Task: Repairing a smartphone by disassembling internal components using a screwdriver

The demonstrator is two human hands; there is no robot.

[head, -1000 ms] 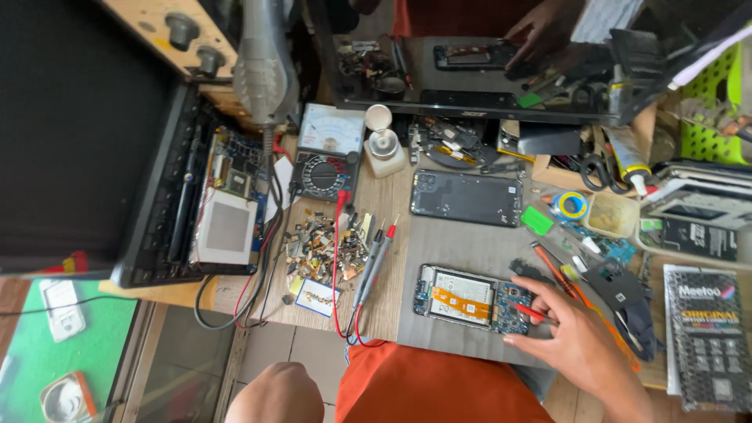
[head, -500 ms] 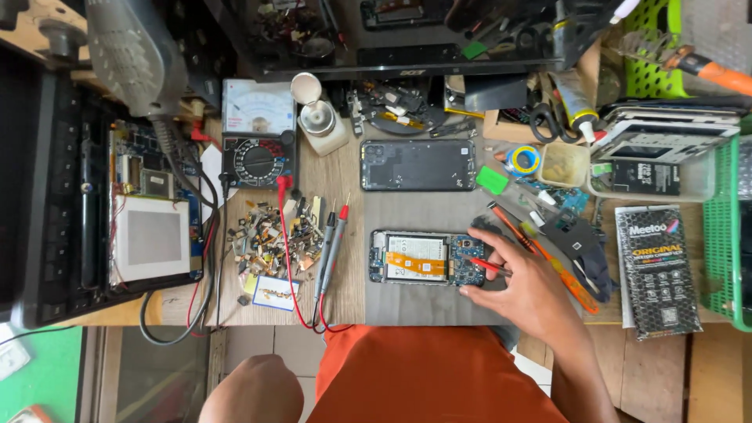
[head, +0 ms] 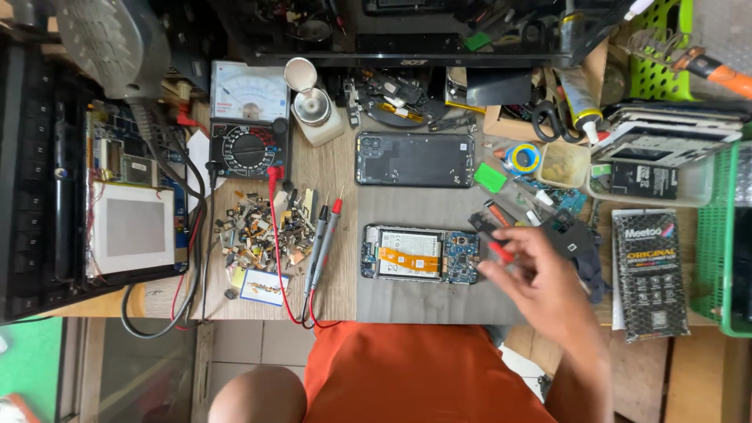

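Note:
An opened phone (head: pixel 419 254) lies face down on a grey mat (head: pixel 439 301), showing its battery, an orange flex cable and a blue circuit board. My right hand (head: pixel 544 286) hovers just right of the phone's board end, fingers closed on a small red-handled tool (head: pixel 501 251). The phone's dark back cover (head: pixel 415 159) rests farther back on the mat. My left hand is out of sight; only a knee (head: pixel 258 395) and orange shorts show at the bottom.
An analog multimeter (head: pixel 249 117) stands at the back left, its red and black probes (head: pixel 321 243) beside a pile of small parts (head: pixel 262 227). An open device (head: pixel 129 227) sits at left. Tools, a tape roll (head: pixel 522 158), boxes and green baskets (head: pixel 732 243) crowd the right.
The view has shifted, so the bench sits lower and larger in frame. My right hand has slid slightly right, off the phone's board end, with the red tool still in its fingers.

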